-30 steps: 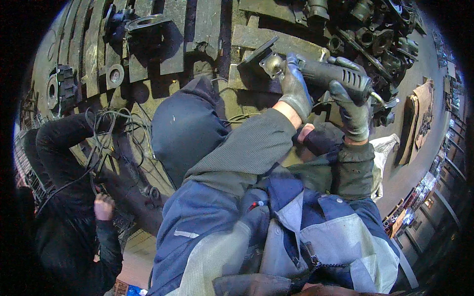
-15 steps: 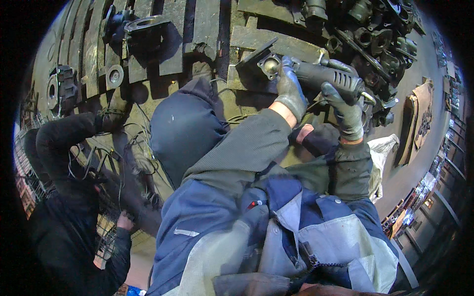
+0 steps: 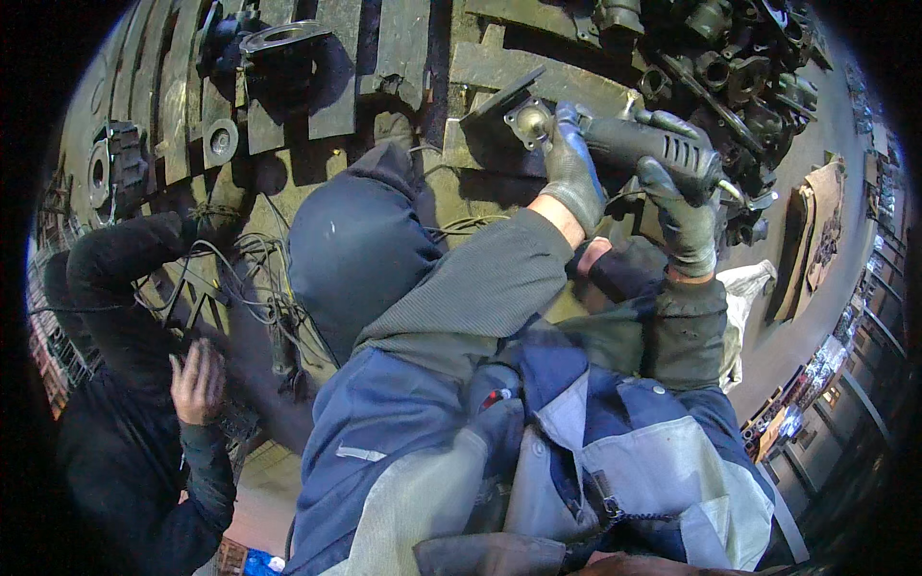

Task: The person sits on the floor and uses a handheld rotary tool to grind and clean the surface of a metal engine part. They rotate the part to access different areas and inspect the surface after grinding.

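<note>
Both my gloved hands are wrapped round a black angle grinder (image 3: 639,147) held over the pallet. My left hand (image 3: 573,168) grips its front end, next to a silvery metal flange (image 3: 528,123); whether that flange belongs to the grinder I cannot tell. Just beyond it, a dark flat plate or disc (image 3: 502,94) stands tilted. My right hand (image 3: 684,219) is closed round the rear of the body, near the slotted vents, its fingers partly hidden.
Dark metal castings (image 3: 740,82) are heaped at the far right. More castings (image 3: 283,62) and a ring (image 3: 221,142) lie on wooden pallets (image 3: 401,48). To my left a person in dark clothes (image 3: 125,461) is close by, among loose cables (image 3: 245,274). Cardboard (image 3: 812,240) lies at right.
My hands and the grinder have shifted slightly to the right. At left, the other person's bare hand has moved up and left, and its fingers now show extended.
</note>
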`<state>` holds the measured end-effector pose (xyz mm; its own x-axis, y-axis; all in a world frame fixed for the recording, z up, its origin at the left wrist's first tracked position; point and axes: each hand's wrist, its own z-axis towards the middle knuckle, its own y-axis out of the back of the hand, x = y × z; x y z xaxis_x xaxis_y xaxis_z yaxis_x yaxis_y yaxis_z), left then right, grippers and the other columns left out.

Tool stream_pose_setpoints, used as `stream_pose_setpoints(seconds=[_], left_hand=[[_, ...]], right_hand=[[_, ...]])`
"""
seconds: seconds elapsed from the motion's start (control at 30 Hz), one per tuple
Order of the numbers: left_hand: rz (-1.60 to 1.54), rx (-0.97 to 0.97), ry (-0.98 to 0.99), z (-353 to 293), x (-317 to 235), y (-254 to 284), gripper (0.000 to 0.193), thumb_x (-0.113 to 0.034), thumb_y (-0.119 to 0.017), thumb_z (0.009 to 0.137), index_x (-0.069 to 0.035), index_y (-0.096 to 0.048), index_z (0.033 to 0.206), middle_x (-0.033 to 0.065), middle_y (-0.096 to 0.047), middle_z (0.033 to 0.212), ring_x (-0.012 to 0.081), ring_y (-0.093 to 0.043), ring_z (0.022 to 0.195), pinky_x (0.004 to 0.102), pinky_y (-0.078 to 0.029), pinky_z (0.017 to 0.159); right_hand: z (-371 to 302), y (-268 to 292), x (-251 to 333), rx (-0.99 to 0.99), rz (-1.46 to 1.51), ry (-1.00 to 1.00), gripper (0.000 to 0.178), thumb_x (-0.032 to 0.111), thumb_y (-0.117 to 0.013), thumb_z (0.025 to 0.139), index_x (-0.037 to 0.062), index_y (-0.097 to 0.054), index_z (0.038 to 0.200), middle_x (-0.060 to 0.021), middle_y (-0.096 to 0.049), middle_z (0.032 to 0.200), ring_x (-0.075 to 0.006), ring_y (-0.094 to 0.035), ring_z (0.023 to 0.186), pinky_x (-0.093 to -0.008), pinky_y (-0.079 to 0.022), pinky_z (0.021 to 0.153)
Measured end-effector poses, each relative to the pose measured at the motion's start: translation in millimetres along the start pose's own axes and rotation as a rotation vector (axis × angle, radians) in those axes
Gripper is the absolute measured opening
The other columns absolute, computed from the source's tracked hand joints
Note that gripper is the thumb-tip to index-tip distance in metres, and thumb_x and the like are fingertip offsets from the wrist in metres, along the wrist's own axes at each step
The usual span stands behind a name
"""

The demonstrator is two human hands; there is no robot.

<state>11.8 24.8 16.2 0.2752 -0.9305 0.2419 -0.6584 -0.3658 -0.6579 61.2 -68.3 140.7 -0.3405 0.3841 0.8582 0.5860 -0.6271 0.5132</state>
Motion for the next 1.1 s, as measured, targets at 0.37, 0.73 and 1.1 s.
stream_pose_setpoints(seconds=[0.37,0.73,1.1], left_hand=[[-0.042,0.028,0.015,1,-2,2,0.061,-0.062,-0.057,0.101,-0.013,-0.059,0.138,0.0117,-0.069,0.126,0.0302,-0.068,0.111,0.049,-0.055,0.101],[-0.015,0.034,0.051,-8,-3,-1,0.066,-0.07,-0.052,0.098,-0.015,-0.063,0.132,0.0123,-0.069,0.127,0.0325,-0.066,0.113,0.0519,-0.054,0.102],[-0.044,0.082,0.071,-15,-7,-8,0.063,-0.065,-0.054,0.102,-0.011,-0.066,0.131,0.0132,-0.072,0.126,0.0317,-0.07,0.109,0.0484,-0.055,0.102]], right_hand=[[1,2,10,-0.033,0.121,-0.029,0.043,0.01,-0.086,0.088,0.0028,-0.069,0.128,-0.0053,-0.074,0.119,-0.0146,-0.069,0.104,-0.032,-0.056,0.094],[-3,4,5,0.002,0.171,-0.002,0.049,0.005,-0.084,0.09,0.0032,-0.064,0.135,-0.0071,-0.073,0.125,-0.0159,-0.067,0.111,-0.0332,-0.054,0.1],[-2,-5,9,0.046,0.171,-0.069,0.046,0.008,-0.078,0.094,0.001,-0.062,0.136,-0.0078,-0.07,0.127,-0.0189,-0.064,0.115,-0.0343,-0.051,0.103]])
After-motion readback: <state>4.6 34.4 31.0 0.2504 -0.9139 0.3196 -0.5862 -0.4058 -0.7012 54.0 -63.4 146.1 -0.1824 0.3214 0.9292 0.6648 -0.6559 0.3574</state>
